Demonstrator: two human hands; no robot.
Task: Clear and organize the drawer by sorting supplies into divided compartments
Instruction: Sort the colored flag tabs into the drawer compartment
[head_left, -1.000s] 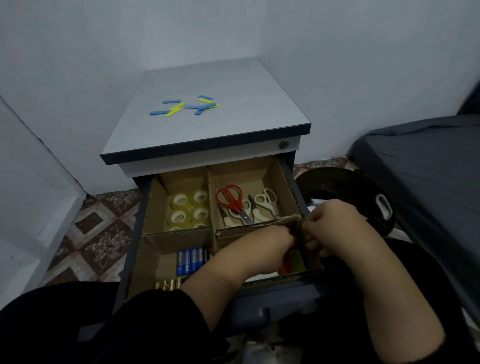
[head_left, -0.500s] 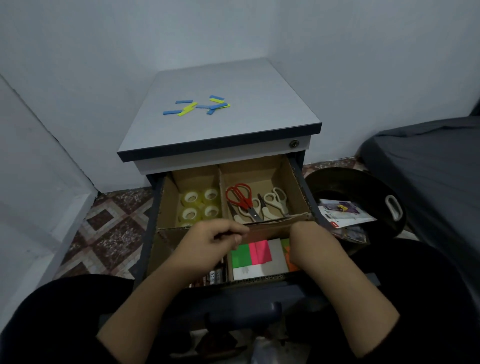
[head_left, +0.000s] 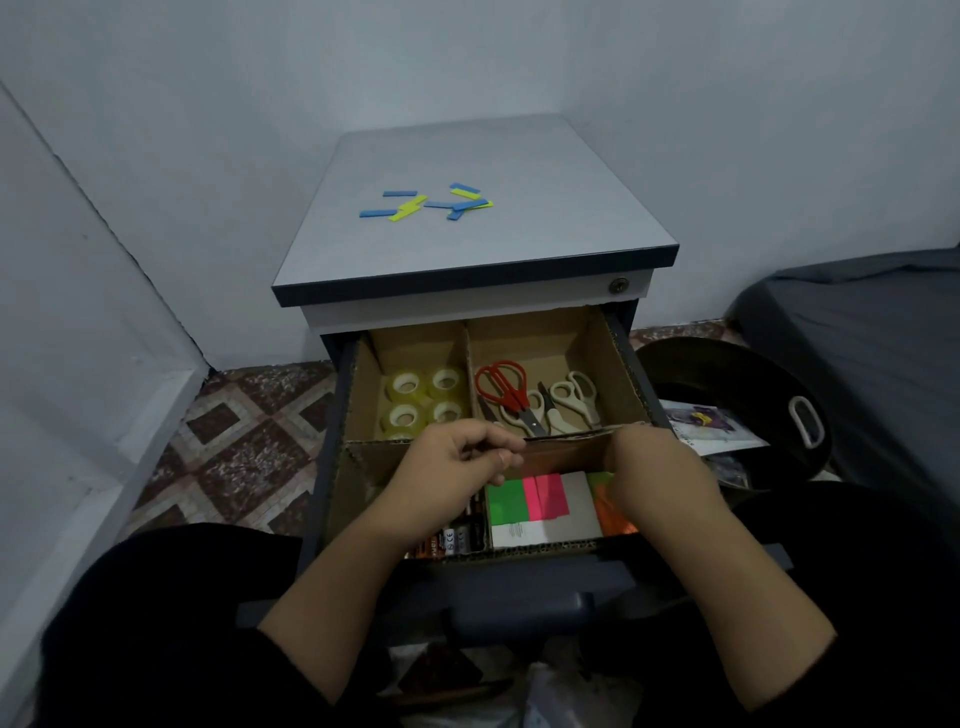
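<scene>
I am seeing both hands over the drawer's (head_left: 631, 358) near compartments: the left hand (head_left: 457, 467) is pinching the cardboard divider (head_left: 566, 452), while the right hand's (head_left: 649, 467) grip I cannot tell. Sticky notes (head_left: 524, 499) and batteries (head_left: 452, 538) are lying near, tape rolls (head_left: 423, 397) and scissors (head_left: 530, 397) behind them. Coloured strips (head_left: 423, 202) are waiting unsorted on the desk (head_left: 519, 239), so I judge sorting nearly finished.

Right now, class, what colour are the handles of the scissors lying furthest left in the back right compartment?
Red: the scissors show best in the head view.
</scene>
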